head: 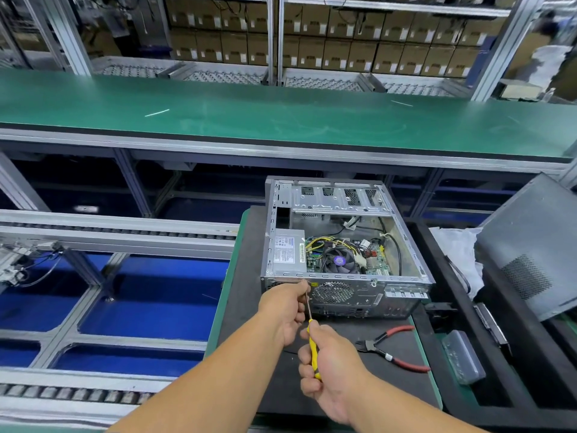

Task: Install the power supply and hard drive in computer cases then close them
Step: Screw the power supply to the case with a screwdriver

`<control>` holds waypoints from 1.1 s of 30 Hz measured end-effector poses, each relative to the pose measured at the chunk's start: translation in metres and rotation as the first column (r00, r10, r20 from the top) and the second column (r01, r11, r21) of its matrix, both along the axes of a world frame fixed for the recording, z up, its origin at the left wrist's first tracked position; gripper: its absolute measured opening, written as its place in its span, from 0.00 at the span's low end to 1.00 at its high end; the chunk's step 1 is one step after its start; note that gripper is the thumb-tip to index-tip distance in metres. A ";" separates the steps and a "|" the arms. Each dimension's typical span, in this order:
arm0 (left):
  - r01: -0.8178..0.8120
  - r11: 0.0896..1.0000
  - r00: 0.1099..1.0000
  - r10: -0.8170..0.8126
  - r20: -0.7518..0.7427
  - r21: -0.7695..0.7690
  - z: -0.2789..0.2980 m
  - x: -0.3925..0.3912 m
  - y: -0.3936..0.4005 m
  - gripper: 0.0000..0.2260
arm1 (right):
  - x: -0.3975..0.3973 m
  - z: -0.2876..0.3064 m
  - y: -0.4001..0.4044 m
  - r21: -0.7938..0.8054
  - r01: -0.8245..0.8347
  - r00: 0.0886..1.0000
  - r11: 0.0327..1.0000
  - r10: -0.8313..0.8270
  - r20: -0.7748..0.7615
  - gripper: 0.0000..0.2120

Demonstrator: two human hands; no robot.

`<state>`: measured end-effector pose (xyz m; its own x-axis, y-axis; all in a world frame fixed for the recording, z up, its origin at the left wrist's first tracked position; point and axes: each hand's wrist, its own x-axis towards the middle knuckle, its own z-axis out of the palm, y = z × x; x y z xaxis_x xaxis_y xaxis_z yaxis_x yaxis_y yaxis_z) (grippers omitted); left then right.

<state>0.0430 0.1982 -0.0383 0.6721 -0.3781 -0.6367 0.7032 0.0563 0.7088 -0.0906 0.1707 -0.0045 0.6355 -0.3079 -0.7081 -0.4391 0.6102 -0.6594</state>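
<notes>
Two hands on one screwdriver [310,339]: right hand [327,367] curled round its yellow handle, left hand [285,307] pinching the shaft at the tip. Computer case [340,245] lies open just beyond the left hand, tip against its rear panel; power supply [288,250] inside.

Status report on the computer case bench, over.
Right hand grips yellow screwdriver; left hand pinches its shaft at the open case rear. Power supply seated. Pliers lie clear.
</notes>
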 end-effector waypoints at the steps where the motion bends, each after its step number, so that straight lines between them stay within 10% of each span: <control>1: -0.006 1.000 1.000 0.006 0.008 0.000 -0.001 -0.001 0.002 0.08 | -0.001 -0.001 0.000 -0.027 -0.013 1.000 1.000 0.013 0.001 0.13; 11: -0.149 0.989 0.986 0.148 0.082 -0.001 0.003 0.009 0.054 0.05 | 0.016 0.001 0.027 -0.249 -0.199 0.980 0.948 0.199 -0.026 0.13; 33: -0.016 0.993 1.000 0.014 0.025 0.113 0.009 0.026 0.054 0.10 | 0.032 0.008 0.042 -0.053 -0.081 0.996 0.995 0.078 -0.050 0.17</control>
